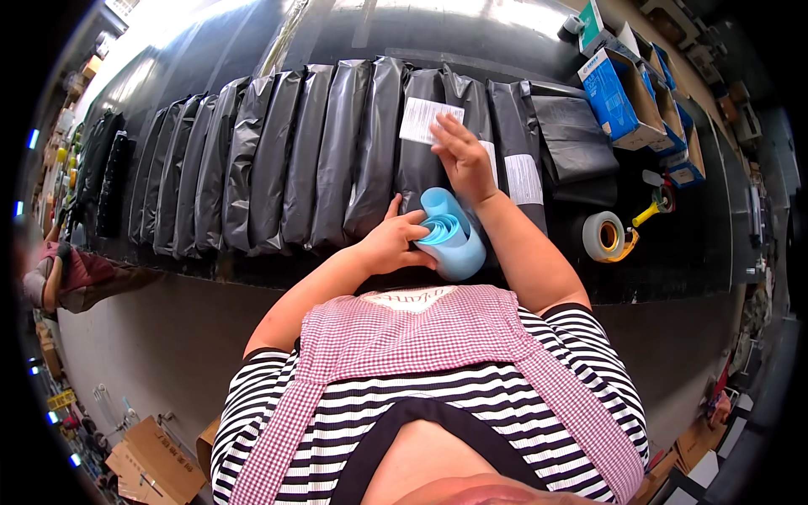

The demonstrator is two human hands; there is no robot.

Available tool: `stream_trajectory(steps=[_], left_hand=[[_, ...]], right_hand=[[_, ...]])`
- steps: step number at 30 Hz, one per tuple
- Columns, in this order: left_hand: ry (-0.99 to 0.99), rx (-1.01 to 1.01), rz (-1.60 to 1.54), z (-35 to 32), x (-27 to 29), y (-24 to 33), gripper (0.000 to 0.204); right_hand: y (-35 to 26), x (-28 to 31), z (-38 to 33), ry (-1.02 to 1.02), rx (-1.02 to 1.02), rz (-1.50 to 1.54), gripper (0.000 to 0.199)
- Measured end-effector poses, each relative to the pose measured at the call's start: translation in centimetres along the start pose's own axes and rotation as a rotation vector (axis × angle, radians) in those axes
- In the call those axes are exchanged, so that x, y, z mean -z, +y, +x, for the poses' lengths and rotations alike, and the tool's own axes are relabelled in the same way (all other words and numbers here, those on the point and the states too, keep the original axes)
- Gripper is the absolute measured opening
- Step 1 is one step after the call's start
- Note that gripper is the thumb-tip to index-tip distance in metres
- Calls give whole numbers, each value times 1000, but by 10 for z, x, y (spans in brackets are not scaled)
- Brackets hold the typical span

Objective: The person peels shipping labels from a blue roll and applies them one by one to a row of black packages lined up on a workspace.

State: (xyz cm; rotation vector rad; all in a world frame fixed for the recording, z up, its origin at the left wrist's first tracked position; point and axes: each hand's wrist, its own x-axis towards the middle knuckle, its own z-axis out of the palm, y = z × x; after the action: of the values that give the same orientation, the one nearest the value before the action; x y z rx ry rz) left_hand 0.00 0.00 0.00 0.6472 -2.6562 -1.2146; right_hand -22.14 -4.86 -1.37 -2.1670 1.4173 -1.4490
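Note:
A loosely curled roll of light blue backing strip (pixel 459 248) sits before me at the table's near edge. My left hand (pixel 391 242) is closed on its left side, thumb low and fingers at the coil. Farther up, my right hand (pixel 465 162) stretches its fingers out over the right edge of a white printed label (pixel 427 120). That label lies on a dark grey plastic mailing bag (pixel 421 172); whether the fingertips press on it I cannot tell. Another bag to the right carries a white label (pixel 523 179), and a third label (pixel 491 162) shows partly behind my right wrist.
Several more filled grey bags (pixel 278 160) stand in a row leftward along the black table (pixel 673 219). Right of them are a flat grey bag (pixel 576 139), a tape roll on a yellow dispenser (pixel 604 236) and blue cartons (pixel 621 99). Another person (pixel 63 273) is at far left.

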Motion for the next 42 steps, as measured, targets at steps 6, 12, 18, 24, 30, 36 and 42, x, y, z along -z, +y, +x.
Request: stream_trajectory(steps=[6, 12, 18, 24, 30, 36, 42], left_hand=[[-25, 70, -105, 1, 8, 0, 28], [8, 34, -165, 6, 5, -3, 29], [-86, 113, -102, 5, 5, -5, 25], [54, -30, -117, 2, -4, -6, 28], [59, -93, -81, -7, 0, -12, 30], [178, 70, -538, -51, 12, 9, 35], [356, 106, -718, -96, 10, 1, 36]], right_hand=[[-10, 3, -16, -146, 77, -142, 35], [1, 3, -23, -332, 43, -160, 37], [-24, 20, -19, -639, -108, -284, 33], [-8, -21, -8, -308, -168, -245, 42], [-10, -76, -9, -393, -454, -278, 70], [-31, -77, 9, -476, -579, -473, 66], [-16, -66, 19, -551, -665, -740, 64]])
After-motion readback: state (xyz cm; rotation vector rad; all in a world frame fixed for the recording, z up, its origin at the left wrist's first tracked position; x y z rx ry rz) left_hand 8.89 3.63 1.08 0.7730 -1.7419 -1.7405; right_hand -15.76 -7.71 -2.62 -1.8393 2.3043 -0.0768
